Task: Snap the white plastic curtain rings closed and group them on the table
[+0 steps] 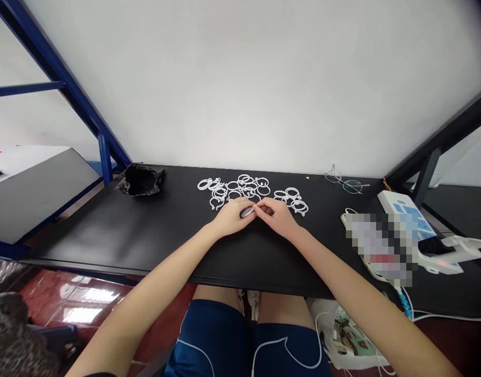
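Ring (247, 212) is held just on the near side of the pile (246, 187), gripped in the curled left hand (230, 215), edge seemingly finger-pinched by the right hand (280, 215). Probably best kept steady left-handed, light pressure used.

Soft light washes the white wall (256, 89). Glare streaks the red floor tiles (83, 301); pixelation hides the phone (376, 248).

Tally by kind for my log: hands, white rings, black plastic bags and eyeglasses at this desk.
Hands: 2, left hand and right hand
White rings: at least 10; overlaps prevent an exact count
Black plastic bag: 1
Eyeglasses: 1 pair
Total: at least 14
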### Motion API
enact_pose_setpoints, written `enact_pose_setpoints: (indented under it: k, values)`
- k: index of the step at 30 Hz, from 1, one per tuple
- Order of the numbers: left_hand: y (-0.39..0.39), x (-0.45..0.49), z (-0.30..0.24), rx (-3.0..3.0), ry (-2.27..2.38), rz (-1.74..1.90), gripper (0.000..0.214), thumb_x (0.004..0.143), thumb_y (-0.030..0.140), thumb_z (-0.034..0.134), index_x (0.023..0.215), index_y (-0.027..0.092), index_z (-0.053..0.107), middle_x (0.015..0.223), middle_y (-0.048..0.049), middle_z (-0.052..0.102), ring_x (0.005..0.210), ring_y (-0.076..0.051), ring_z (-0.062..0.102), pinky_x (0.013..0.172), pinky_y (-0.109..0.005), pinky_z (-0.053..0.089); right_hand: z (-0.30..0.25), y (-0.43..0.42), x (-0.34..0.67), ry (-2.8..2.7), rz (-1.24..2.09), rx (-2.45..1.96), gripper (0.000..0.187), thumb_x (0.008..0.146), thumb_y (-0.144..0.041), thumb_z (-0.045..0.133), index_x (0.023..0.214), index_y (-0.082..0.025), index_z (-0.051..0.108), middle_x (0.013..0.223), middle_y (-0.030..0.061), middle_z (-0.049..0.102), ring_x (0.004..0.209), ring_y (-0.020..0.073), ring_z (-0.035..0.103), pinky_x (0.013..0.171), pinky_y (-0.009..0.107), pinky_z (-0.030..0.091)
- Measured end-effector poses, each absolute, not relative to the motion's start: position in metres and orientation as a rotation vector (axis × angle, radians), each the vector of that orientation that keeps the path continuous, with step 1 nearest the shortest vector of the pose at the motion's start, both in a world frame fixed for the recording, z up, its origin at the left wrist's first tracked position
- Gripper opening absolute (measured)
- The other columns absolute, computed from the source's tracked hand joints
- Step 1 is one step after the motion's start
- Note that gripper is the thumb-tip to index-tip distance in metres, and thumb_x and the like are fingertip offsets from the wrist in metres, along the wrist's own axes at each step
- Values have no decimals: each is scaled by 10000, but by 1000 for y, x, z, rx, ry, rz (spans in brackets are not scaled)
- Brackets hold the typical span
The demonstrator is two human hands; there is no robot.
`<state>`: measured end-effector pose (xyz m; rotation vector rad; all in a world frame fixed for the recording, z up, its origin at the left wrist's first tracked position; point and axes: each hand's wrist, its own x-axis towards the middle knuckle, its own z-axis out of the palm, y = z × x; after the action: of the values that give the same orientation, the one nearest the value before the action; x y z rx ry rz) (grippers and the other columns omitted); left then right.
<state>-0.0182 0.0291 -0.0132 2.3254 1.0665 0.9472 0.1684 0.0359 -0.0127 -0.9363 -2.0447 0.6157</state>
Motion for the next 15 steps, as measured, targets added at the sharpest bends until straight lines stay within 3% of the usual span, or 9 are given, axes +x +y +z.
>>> enact_pose_setpoints:
  k: [4, 8, 11, 15]
  values:
    - [31, -17, -12, 1956, 956, 974, 343, 819, 384, 648, 1070, 150, 652, 1052, -94, 652, 908, -186, 609, 642, -239, 496, -9, 35, 169, -1980, 586, -909, 188, 904, -326, 543, 790, -193, 611, 702, 14, 602, 619, 133, 566, 571, 263, 479]
    - [36, -19, -12, 1509, 876, 925, 449, 795, 445, 681, 1118, 136, 647, 1091, -107, 679, 993, -210, 634, 785, -309, 541, -6, 34, 170, -1968, 559, -887, 206, 917, -349, 521, 801, -201, 605, 721, 19, 596, 625, 133, 560, 569, 262, 478]
    - [38, -20, -11, 1396, 909, 911, 473, 758, 461, 718, 1090, 128, 665, 977, -99, 709, 900, -183, 661, 774, -313, 558, -6, 33, 169, -1963, 555, -872, 202, 921, -353, 516, 808, -203, 589, 716, 16, 583, 615, 132, 554, 566, 265, 475]
    - [36, -19, -10, 1469, 871, 855, 476, 756, 500, 703, 1056, 131, 675, 888, -79, 707, 692, -127, 640, 597, -254, 555, -7, 31, 169, -1945, 647, -849, 187, 930, -348, 505, 826, -201, 555, 714, 13, 597, 607, 133, 573, 571, 267, 476]
